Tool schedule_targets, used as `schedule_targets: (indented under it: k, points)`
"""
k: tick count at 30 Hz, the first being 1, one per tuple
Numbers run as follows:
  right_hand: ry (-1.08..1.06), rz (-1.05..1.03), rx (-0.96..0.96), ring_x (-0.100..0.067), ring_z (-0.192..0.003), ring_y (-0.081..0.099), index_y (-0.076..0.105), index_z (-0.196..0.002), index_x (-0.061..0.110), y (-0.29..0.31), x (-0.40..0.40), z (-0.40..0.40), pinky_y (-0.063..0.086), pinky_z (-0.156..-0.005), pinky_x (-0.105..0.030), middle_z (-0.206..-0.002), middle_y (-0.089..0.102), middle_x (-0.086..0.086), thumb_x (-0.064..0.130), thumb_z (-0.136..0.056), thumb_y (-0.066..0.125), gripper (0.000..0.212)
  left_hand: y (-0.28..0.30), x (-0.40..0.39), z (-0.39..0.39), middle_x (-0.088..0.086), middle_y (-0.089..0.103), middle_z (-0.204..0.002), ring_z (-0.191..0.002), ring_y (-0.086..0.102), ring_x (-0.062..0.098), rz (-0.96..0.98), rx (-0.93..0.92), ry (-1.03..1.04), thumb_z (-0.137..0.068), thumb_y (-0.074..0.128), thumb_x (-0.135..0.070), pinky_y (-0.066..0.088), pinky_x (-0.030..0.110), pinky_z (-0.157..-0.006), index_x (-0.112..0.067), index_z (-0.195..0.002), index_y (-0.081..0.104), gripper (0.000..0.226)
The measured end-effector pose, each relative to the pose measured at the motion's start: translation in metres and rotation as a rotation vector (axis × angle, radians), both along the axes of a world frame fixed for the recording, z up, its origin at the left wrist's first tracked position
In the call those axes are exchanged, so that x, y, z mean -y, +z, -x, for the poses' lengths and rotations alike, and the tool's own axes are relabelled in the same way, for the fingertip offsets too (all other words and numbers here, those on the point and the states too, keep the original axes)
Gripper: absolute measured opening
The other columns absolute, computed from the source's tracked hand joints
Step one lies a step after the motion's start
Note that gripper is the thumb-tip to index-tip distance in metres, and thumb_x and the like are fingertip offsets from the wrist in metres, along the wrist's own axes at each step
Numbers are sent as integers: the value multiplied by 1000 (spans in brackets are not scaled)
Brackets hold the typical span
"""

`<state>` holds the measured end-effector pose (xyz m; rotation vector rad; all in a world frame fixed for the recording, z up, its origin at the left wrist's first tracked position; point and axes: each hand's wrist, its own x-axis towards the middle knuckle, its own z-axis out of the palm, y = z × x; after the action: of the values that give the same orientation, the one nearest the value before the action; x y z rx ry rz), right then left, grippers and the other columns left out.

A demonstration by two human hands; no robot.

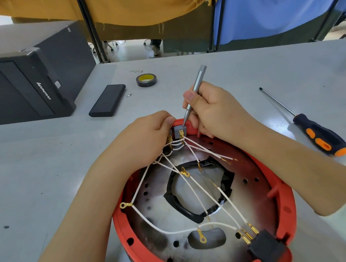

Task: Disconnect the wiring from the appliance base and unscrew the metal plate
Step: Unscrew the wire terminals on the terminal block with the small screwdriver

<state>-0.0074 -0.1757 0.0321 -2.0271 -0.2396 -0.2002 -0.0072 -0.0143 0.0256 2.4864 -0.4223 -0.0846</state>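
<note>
Red appliance base (284, 201) is cut off at lower frame; our left hand (146, 135) hides the switch block (179, 130) it pinches, right hand (210, 110) gripping a slim screwdriver (194, 93).

Both forearms bare, no sleeves or jewellery.

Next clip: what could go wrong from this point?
The slim grey screwdriver in the right hand is pressed onto the small grey switch block beside the left hand; a slip could jab the fingers. Loose white wires crossing the metal plate could snag.
</note>
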Motion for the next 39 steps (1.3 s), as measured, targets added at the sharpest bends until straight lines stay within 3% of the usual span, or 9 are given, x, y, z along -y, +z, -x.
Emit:
schedule_targets:
  k: [2, 6, 11, 19, 26, 31, 34, 39]
  points:
    - [11, -16, 2, -5, -31, 44, 50, -78, 21, 0, 0, 1, 36, -41, -17, -45, 51, 5, 27, -100, 42, 25, 0, 0, 0, -8, 55, -73, -71, 51, 8, 0, 0, -1, -100, 31, -40, 42, 30, -66, -30, -93, 57, 28]
    - [6, 147, 42, 1, -45, 52, 50, -77, 28, -1, -1, 1, 39, -55, -22, -48, 55, 19, 32, -99, 42, 24, -1, 0, 0, -10, 52, -68, -66, 49, 6, -9, 13, 0, -100, 31, -39, 36, 28, -59, -30, -95, 57, 28]
    - [-9, 161, 69, 0, -47, 52, 50, -77, 28, -1, -2, 2, 44, -61, -27, -48, 54, 13, 32, -99, 43, 24, -1, 0, 0, -10, 51, -67, -65, 48, 6, -12, 18, 0, -100, 31, -39, 34, 28, -58, -31, -94, 56, 27]
    - [11, 176, 25, 1, -42, 49, 52, -78, 24, 3, -3, 1, 38, -57, -27, -52, 51, 9, 30, -100, 42, 24, -1, 0, 1, -8, 52, -68, -66, 49, 8, -28, 26, -7, -101, 30, -39, 37, 30, -60, -29, -95, 56, 29]
    - [41, 158, -98, -14, -29, 40, 53, -84, 14, 7, -4, -7, 43, -46, -27, -54, 55, -10, 31, -101, 39, 27, -1, 0, 1, -9, 53, -68, -66, 50, 7, -6, 9, -4, -100, 31, -40, 38, 29, -60, -30, -97, 57, 29]
    - [-13, 146, 33, 0, -41, 51, 52, -77, 25, 0, -2, 0, 41, -59, -28, -51, 55, 9, 31, -100, 42, 26, 0, 0, 1, -9, 55, -72, -71, 52, 8, -21, 13, -5, -100, 30, -40, 40, 29, -63, -29, -97, 57, 29]
    - [26, 104, 93, 1, -47, 53, 51, -78, 28, 0, -1, 5, 40, -58, -21, -49, 56, 18, 30, -100, 42, 23, 0, 0, 1, -8, 55, -74, -74, 53, 11, -22, 18, -10, -100, 30, -39, 42, 32, -67, -27, -97, 57, 30]
    - [75, 213, 123, 5, -55, 53, 48, -81, 31, -1, -3, 6, 37, -60, -19, -55, 55, 30, 31, -100, 42, 20, 0, 0, 1, -9, 54, -72, -71, 51, 9, -26, 24, -13, -100, 30, -40, 39, 31, -63, -34, -85, 51, 27]
